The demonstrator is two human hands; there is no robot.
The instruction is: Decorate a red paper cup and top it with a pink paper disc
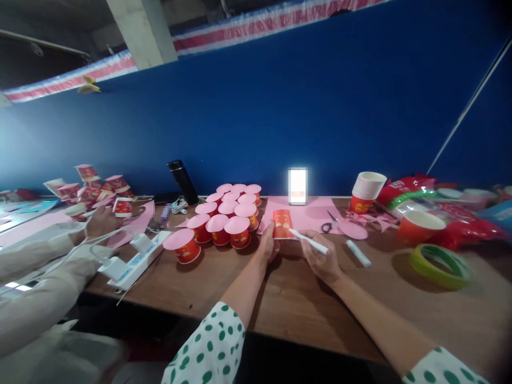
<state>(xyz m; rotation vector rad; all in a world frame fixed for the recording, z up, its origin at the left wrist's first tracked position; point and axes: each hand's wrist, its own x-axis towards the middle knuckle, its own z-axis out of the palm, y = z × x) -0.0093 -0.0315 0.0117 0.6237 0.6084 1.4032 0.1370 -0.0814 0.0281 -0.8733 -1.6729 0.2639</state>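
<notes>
My left hand (270, 246) is closed around the side of a red paper cup (282, 223) with a gold print, held over the front of the pink paper sheet (316, 209). In my right hand (323, 261) is a white marker (314, 243), its tip against or very near the cup's right side; whether it touches I cannot tell. A white marker cap or stick (358, 253) lies on the table right of that hand. Dark-handled scissors (328, 225) and a pink paper disc (352, 230) rest just beyond.
Left of my hands stand several red cups topped with pink discs (218, 223). A power strip (140, 260), a black flask (183, 182) and a co-worker's hand (103, 222) are further left. Stacked cups (368, 186), a loose cup (420, 228) and green tape (440, 266) are at right.
</notes>
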